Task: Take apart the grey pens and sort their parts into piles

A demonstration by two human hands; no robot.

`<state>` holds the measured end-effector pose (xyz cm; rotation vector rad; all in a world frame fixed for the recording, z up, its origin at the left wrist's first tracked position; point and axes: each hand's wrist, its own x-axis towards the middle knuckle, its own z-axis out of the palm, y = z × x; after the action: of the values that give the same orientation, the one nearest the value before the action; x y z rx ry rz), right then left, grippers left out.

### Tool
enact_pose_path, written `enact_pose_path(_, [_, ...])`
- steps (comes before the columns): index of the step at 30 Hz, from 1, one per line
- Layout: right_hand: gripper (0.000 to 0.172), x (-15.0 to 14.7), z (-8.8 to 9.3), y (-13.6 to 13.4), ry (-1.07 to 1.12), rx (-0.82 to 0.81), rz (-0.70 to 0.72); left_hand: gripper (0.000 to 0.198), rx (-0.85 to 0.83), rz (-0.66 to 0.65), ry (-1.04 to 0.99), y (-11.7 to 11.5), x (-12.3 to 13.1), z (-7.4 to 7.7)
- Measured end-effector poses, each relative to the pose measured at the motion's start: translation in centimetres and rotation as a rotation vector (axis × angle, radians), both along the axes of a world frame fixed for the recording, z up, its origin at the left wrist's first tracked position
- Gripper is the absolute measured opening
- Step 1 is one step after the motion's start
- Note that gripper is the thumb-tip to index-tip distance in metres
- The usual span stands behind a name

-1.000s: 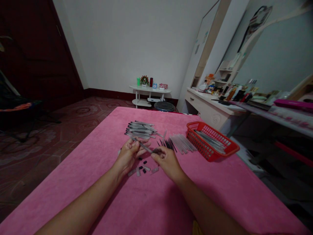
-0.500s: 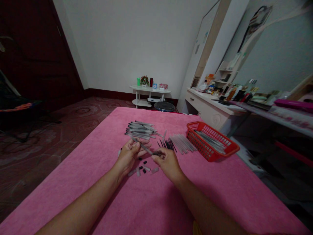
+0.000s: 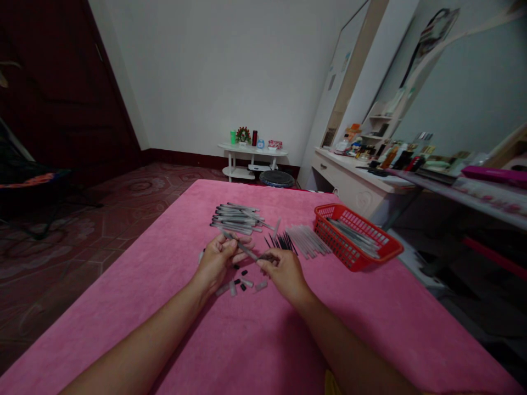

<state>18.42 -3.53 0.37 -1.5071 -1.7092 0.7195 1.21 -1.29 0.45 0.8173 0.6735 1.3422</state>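
A slim grey pen [image 3: 247,251] slants between my two hands above the pink cloth. My left hand [image 3: 214,260] is closed on its upper left part, thumb pressed against the barrel, other fingers stretched behind it. At the lower right end, my right hand [image 3: 284,270] pinches; whether a small part is also in its fingertips is hidden. Small black plugs [image 3: 243,287] and clear caps [image 3: 233,289] lie below the hands. Behind them is a pile of pens [image 3: 236,218]. Thin black refills [image 3: 284,241] and clear barrels [image 3: 308,241] lie beyond my right hand.
A red plastic basket [image 3: 352,262] holding more pens stands at the right on the pink-covered table [image 3: 230,351]. Beyond the table are a low white stand [image 3: 253,148], a round black stool [image 3: 276,178] and, to the right, a dressing table [image 3: 354,178] crowded with bottles.
My right hand has shifted very slightly at the pen's end. My left hand and the items on the cloth look the same.
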Motion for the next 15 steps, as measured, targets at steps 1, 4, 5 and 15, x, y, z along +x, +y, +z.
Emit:
enact_pose_path(1, [0.012,0.0,0.1,-0.1,-0.024,0.012,-0.007,0.03,-0.008,0.013,0.005,0.0,0.1,0.0])
enact_pose_path(4, [0.01,0.1,0.6,-0.4,-0.126,0.086,-0.027,0.03,-0.023,0.058,0.02,-0.1,0.2,0.1])
enact_pose_path(5, [0.01,0.1,0.7,-0.5,-0.167,0.118,-0.035,0.03,-0.028,0.074,0.024,-0.1,0.2,0.2])
enact_pose_path(15, [0.015,-0.1,1.4,-1.1,-0.425,0.347,0.035,0.033,-0.061,0.254,0.09,-0.1,0.4,0.6])
